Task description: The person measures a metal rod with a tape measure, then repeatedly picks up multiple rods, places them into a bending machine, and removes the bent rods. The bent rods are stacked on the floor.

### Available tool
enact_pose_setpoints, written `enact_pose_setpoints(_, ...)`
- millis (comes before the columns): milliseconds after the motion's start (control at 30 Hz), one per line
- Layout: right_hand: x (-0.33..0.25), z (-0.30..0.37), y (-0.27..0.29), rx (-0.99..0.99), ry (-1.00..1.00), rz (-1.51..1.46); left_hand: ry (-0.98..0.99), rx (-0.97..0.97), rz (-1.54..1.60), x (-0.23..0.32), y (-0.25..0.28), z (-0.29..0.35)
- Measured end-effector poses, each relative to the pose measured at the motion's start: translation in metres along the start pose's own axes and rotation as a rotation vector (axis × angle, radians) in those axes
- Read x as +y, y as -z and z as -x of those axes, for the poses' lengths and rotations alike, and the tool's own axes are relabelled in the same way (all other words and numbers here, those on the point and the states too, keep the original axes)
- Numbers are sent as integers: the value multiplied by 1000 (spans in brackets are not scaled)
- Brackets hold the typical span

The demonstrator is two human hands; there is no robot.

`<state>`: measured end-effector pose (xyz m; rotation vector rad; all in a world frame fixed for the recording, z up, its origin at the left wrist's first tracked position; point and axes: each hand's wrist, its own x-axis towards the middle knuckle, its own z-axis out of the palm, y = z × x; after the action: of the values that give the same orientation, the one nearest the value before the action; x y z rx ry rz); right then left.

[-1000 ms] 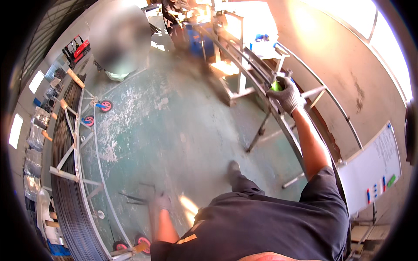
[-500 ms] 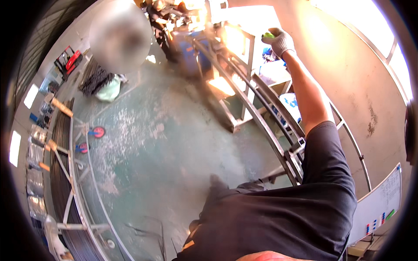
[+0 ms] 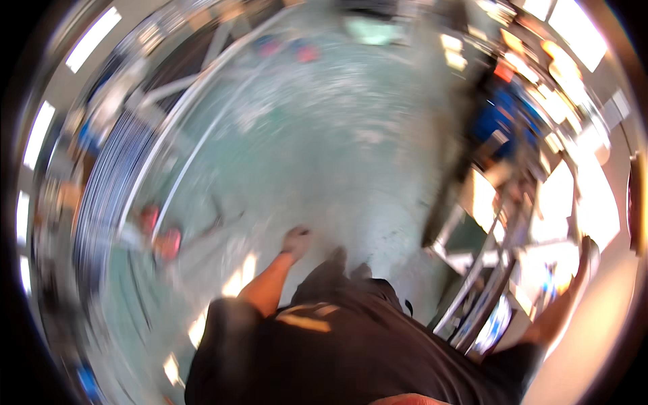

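Observation:
Low in front of my body hangs my left hand (image 3: 295, 243), in a greyish glove, over the green floor (image 3: 304, 162). Its fingers look curled but are smeared, and I cannot make out anything held. Far to the right, my right hand (image 3: 590, 255) is stretched out beside the metal frame (image 3: 487, 270) and close to the pale wall. Motion and glare blur its fingers, so what it holds, if anything, does not show.
A rack of long dark rods (image 3: 111, 196) with pale rails runs along the left. Red-and-blue castors (image 3: 169, 243) stand out near it. At the right is a blue bin (image 3: 498, 116) by the metal frame. A pale green bundle (image 3: 373, 31) lies at the far end.
The view has swung round to the right-hand side's rods and floor, blurring everything. My left hand has come into view. My right arm, earlier reaching forward with something green, is now lower at the far right.

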<state>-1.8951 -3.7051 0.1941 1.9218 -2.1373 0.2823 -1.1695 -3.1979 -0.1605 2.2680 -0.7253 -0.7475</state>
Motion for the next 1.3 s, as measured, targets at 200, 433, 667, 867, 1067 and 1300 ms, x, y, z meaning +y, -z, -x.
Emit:
enact_pose_setpoints(200, -127, -6, -65, 537, 193, -97, 328, -200, -174, -70, 32, 109)
enact_pose_setpoints(433, -373, 204, -124, 25, 592, -882, 554, 115, -39, -197, -10, 225)
enact_pose_setpoints(667, -632, 556, -62, -808, 1041, -1128, 812, 420, 479, -237, 84, 334)
enact_pose_setpoints(867, -711, 766, -19, -1050, 1264, -984, 953, 503, 162, -398, 105, 493)
enact_pose_setpoints(1067, -738, 891, -23, -1020, 1402, -590, 1278, 1009, 759, -521, 147, 574)
enact_pose_setpoints(1300, -832, 1072, -80, -986, 1502, -293, 1153, 987, 843, -615, 260, 565)
